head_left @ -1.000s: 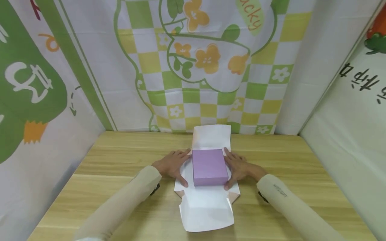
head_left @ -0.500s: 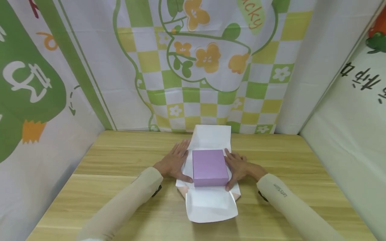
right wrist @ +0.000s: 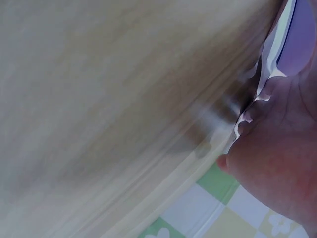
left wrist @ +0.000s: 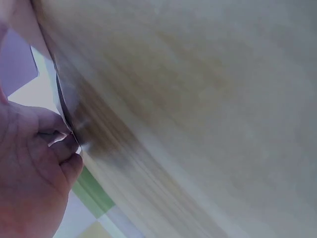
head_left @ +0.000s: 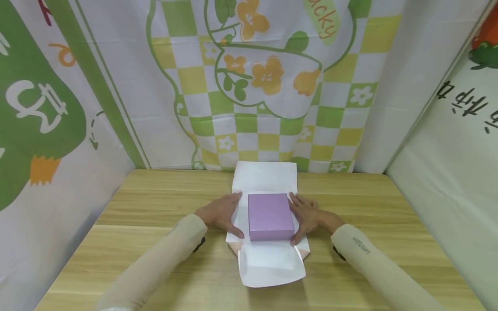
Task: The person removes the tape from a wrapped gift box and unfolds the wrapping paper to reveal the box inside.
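Observation:
A square purple box [head_left: 270, 212] sits flat on a sheet of white paper [head_left: 268, 259], whose underside shows pale pink at the folded corners. My left hand [head_left: 221, 216] rests on the paper's left edge, thumb spread toward the front and a gap between it and the box. Along the box's right side lies my right hand [head_left: 309, 218], fingers and thumb extended over the paper there. In the left wrist view the fingertips of the left hand [left wrist: 34, 158] meet the paper's edge. The right wrist view shows the right hand [right wrist: 277, 134] against crumpled paper beside the purple box [right wrist: 297, 39].
The wooden table [head_left: 163, 259] lies under everything. A patterned cloth [head_left: 249, 142] hangs behind its far edge, and printed side cloths [head_left: 447, 172] border it. The far paper flap [head_left: 266, 176] reaches near the back cloth; the near flap curls up toward the front.
The far flap's left side has opened out to full width. The near flap has drawn back from the front. My left hand reached farther forward, then came back; the right hand has barely moved.

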Available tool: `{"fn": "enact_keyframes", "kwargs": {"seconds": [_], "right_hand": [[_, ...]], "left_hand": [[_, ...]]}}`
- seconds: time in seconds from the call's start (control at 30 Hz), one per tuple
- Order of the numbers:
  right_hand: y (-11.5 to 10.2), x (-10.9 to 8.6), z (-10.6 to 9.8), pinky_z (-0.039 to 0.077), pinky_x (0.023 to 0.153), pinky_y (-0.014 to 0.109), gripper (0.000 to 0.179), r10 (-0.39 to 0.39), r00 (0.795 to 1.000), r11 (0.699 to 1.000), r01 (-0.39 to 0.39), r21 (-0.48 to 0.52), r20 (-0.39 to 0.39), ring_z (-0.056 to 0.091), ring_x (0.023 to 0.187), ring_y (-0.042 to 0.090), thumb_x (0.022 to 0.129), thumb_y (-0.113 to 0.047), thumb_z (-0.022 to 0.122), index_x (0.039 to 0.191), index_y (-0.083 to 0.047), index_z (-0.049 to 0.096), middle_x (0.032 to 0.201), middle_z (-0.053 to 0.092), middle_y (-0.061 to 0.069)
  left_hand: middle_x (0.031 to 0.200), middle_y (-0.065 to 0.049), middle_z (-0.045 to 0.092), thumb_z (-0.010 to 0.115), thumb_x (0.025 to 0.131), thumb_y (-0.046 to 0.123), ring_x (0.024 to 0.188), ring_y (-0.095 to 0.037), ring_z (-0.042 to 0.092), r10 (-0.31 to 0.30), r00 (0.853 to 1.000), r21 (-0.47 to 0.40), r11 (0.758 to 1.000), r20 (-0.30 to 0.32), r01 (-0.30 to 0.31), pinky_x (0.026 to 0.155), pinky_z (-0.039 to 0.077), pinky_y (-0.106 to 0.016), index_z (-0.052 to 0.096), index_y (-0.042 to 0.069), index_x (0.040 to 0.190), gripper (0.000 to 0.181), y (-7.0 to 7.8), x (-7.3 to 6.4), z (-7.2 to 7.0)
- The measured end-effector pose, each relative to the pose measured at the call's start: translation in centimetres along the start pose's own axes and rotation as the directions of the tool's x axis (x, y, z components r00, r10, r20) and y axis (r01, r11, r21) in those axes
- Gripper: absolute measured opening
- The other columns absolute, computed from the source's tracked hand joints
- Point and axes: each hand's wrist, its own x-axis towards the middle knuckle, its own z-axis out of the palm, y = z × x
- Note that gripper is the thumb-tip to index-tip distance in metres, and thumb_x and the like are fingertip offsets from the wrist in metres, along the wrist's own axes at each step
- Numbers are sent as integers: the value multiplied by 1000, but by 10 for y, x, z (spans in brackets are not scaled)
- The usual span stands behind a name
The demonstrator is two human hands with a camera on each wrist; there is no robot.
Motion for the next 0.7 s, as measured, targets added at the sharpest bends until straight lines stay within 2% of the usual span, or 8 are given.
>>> {"fn": "enact_keyframes", "kwargs": {"seconds": [0.07, 0.2, 0.43, 0.53, 0.7], "right_hand": [[2, 0, -1, 5, 112, 76, 145, 4, 1000, 1000, -4, 22, 5, 2, 150, 46, 54, -59, 89, 156, 3, 6, 162, -3, 27], [5, 1, -1, -1, 116, 71, 145, -1, 1000, 998, 0, 59, 16, -1, 151, 43, 56, -56, 90, 155, 5, 3, 163, -6, 25], [9, 2, -2, 1, 116, 70, 145, -20, 1000, 998, 18, 59, 23, -1, 151, 44, 57, -57, 89, 155, 5, 2, 162, -7, 26], [8, 3, -3, 1, 116, 70, 146, -17, 999, 999, 15, 48, 41, -1, 151, 44, 57, -58, 89, 155, 5, 1, 162, -7, 26], [10, 4, -5, 0, 117, 69, 147, -5, 998, 999, 3, 34, 65, -3, 151, 43, 57, -58, 89, 155, 5, -1, 162, -9, 25]], "left_hand": [[161, -26, 15, 75, 65, 75, 150, -35, 22, -10, 1000, -45, 999, 21, 11, 123, 23, -42, 15, -11, 152, 136, -2, -1, 0], [162, -26, 8, 74, 66, 75, 151, -35, 17, -4, 999, -59, 998, 45, 6, 123, 21, -41, 13, -10, 152, 135, -4, -4, 1], [162, -26, 13, 71, 71, 73, 151, -38, 18, 24, 1000, -58, 998, 9, -23, 122, 25, -47, 20, 7, 157, 120, -6, -7, 4], [162, -25, 14, 69, 73, 73, 151, -38, 18, 31, 1000, -41, 999, 5, -30, 121, 25, -50, 19, 4, 157, 119, -5, -8, 4], [164, -21, 9, 59, 78, 78, 153, -35, 13, 19, 999, 13, 1000, 41, -20, 123, 18, -51, 13, 1, 157, 120, -3, -9, 5]]}}
